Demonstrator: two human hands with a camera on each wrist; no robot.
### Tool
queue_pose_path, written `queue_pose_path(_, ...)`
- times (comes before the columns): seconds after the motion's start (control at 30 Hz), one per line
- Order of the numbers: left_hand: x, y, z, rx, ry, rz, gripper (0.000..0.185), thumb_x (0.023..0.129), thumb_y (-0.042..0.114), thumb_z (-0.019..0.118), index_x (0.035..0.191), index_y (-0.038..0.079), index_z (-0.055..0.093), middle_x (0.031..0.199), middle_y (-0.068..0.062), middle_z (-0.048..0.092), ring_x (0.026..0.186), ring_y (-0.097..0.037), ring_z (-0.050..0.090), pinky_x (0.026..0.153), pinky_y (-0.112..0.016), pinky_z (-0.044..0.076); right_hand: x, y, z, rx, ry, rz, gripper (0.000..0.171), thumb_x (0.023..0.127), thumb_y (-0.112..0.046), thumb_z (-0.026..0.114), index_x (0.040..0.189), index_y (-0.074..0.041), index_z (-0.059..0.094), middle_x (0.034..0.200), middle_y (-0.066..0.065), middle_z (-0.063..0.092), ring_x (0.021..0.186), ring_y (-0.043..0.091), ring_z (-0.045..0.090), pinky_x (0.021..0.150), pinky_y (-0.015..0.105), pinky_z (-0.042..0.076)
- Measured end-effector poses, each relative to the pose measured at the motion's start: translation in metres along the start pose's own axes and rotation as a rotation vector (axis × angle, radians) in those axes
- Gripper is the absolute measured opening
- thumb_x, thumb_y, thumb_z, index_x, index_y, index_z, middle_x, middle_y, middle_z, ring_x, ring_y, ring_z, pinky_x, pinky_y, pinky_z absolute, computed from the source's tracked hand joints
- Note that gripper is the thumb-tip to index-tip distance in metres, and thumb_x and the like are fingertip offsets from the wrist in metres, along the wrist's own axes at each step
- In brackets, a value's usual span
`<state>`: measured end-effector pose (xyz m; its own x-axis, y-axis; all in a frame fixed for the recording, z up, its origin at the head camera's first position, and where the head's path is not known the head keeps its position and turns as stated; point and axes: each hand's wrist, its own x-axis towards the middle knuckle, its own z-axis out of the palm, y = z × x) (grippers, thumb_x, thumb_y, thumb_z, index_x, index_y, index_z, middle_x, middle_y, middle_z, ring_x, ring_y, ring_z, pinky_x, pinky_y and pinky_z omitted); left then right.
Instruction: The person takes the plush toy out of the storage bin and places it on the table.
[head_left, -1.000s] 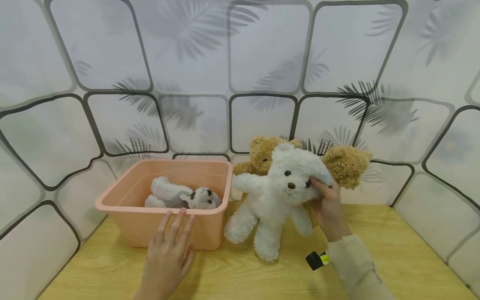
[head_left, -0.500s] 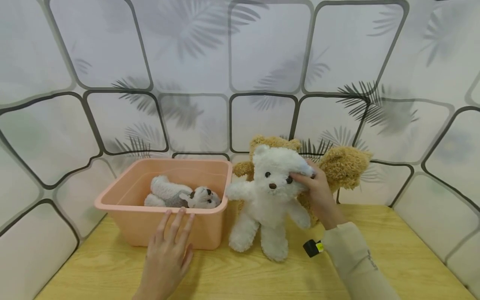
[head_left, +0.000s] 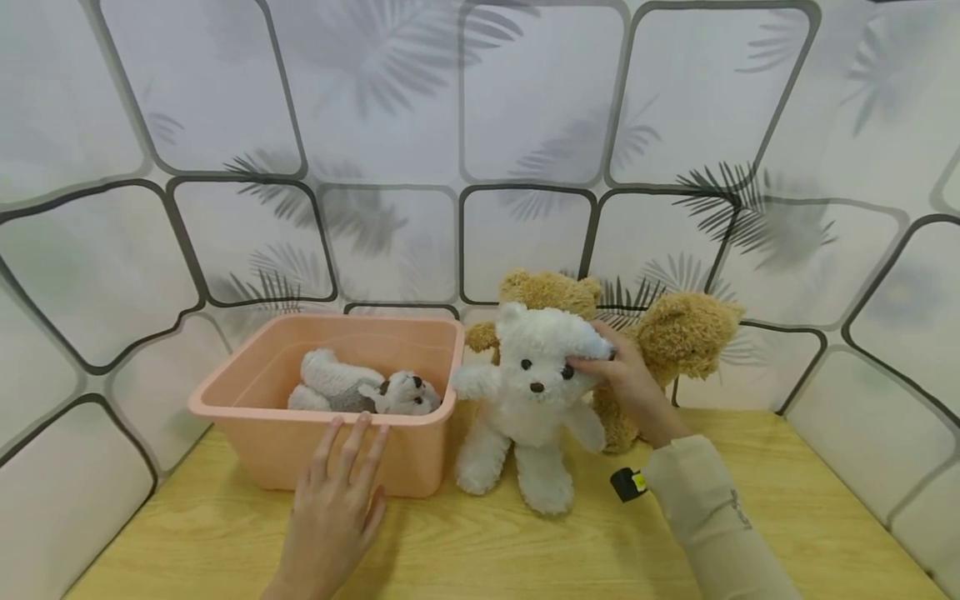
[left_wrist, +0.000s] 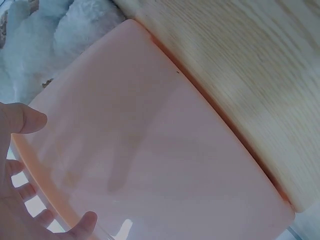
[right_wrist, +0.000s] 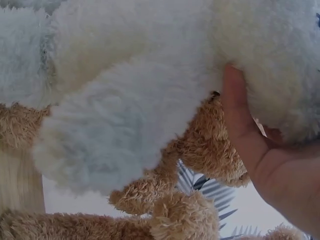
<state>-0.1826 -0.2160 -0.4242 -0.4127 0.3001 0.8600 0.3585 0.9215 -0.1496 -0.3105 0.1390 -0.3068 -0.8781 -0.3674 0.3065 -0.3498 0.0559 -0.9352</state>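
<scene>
Your left hand [head_left: 333, 512] lies flat against the near wall of the peach bin [head_left: 262, 454], fingers [head_left: 352, 446] straight and spread with their tips up at the rim, holding nothing and only bracing the bin on the tabletop [head_left: 487, 550]. Inside the bin, toward its right end, a grey-and-white plush puppy [head_left: 363, 393] lies on its side.

Just right of the bin, the white teddy bear [head_left: 528, 400] hangs upright, facing you, its feet at or just above the tabletop (contact cannot be told). Your right hand [head_left: 626, 387] pinches it by the head, thumb on the cheek beside the eye and the fingers round behind the ear; the wrist view shows the thumb pressed into the white fur. Behind the white bear, further right of the bin, sits a brown teddy bear [head_left: 678, 333].

You appear to be mid-carry, the bear gripped but not yet over the bin. The next move likely calls for lifting its dangling legs above the right rim before swinging left, so they do not catch the edge.
</scene>
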Motion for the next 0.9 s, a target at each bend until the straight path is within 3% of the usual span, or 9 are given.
queue_pose_path(0.23, -0.002, -0.001, 0.001, -0.005, -0.001, 0.002, 0.055, 0.102, 0.031, 0.032, 0.144, 0.002, 0.053, 0.150, -0.021, 0.046, 0.131, -0.051, 0.042, 0.074, -0.065, 0.052, 0.000, 0.009, 0.001, -0.153, -0.083, 0.012, 0.059, 0.095, -0.008, 0.064, 0.149, 0.004, 0.042, 0.142, 0.026, 0.049, 0.128, 0.038, 0.051, 0.101, 0.052, 0.048)
queue_pose_path(0.33, -0.002, -0.002, 0.001, -0.004, 0.007, 0.000, 0.055, 0.101, 0.031, 0.033, 0.144, 0.002, 0.053, 0.150, -0.021, 0.046, 0.131, -0.051, 0.042, 0.073, -0.065, 0.052, -0.002, 0.013, 0.005, -0.190, -0.066, 0.005, 0.061, 0.096, -0.007, 0.064, 0.150, 0.006, 0.038, 0.145, 0.029, 0.045, 0.132, 0.044, 0.046, 0.102, 0.056, 0.046)
queue_pose_path(0.43, -0.002, -0.003, 0.001, -0.001, 0.008, 0.001, 0.055, 0.101, 0.031, 0.033, 0.143, 0.002, 0.054, 0.150, -0.021, 0.046, 0.131, -0.051, 0.042, 0.073, -0.066, 0.052, -0.008, 0.018, 0.012, -0.152, 0.049, 0.020, 0.060, 0.099, -0.007, 0.062, 0.151, 0.004, 0.036, 0.144, 0.029, 0.043, 0.124, 0.037, 0.053, 0.091, 0.046, 0.055)
queue_pose_path(0.53, -0.004, -0.003, 0.001, -0.003, 0.008, -0.002, 0.055, 0.101, 0.031, 0.033, 0.143, 0.002, 0.054, 0.150, -0.021, 0.046, 0.131, -0.051, 0.043, 0.070, -0.065, 0.053, -0.013, 0.023, 0.026, -0.088, 0.259, 0.042, 0.055, 0.100, -0.006, 0.062, 0.149, 0.002, 0.037, 0.138, 0.024, 0.046, 0.106, 0.021, 0.061, 0.078, 0.034, 0.059)
queue_pose_path(0.6, -0.005, -0.003, 0.001, -0.006, 0.009, -0.005, 0.055, 0.101, 0.031, 0.033, 0.143, 0.003, 0.054, 0.150, -0.020, 0.046, 0.130, -0.051, 0.043, 0.070, -0.065, 0.053, -0.016, 0.026, 0.034, -0.032, 0.375, 0.056, 0.057, 0.100, -0.007, 0.062, 0.150, -0.001, 0.035, 0.137, 0.021, 0.047, 0.099, 0.013, 0.061, 0.078, 0.028, 0.058)
queue_pose_path(0.67, -0.005, -0.002, 0.001, -0.006, 0.011, -0.006, 0.055, 0.101, 0.031, 0.033, 0.143, 0.003, 0.054, 0.150, -0.020, 0.046, 0.130, -0.051, 0.043, 0.068, -0.064, 0.053, -0.016, 0.029, 0.040, -0.012, 0.450, 0.058, 0.057, 0.101, -0.009, 0.061, 0.150, -0.002, 0.034, 0.136, 0.020, 0.048, 0.099, 0.014, 0.059, 0.080, 0.027, 0.057)
queue_pose_path(0.77, -0.003, 0.000, 0.002, -0.005, 0.016, -0.002, 0.054, 0.100, 0.031, 0.034, 0.142, 0.003, 0.055, 0.150, -0.020, 0.046, 0.131, -0.050, 0.043, 0.067, -0.064, 0.053, -0.018, 0.033, 0.043, -0.027, 0.480, 0.044, 0.054, 0.103, -0.012, 0.058, 0.150, -0.001, 0.035, 0.136, 0.019, 0.048, 0.103, 0.016, 0.056, 0.081, 0.024, 0.054)
queue_pose_path(0.9, -0.003, 0.001, 0.002, -0.007, 0.017, -0.007, 0.054, 0.101, 0.031, 0.034, 0.143, 0.003, 0.055, 0.151, -0.020, 0.046, 0.132, -0.050, 0.042, 0.067, -0.064, 0.053, -0.018, 0.040, 0.044, -0.103, 0.477, -0.038, 0.037, 0.104, -0.007, 0.054, 0.137, 0.004, 0.043, 0.129, 0.020, 0.050, 0.104, 0.016, 0.055, 0.081, 0.021, 0.050)
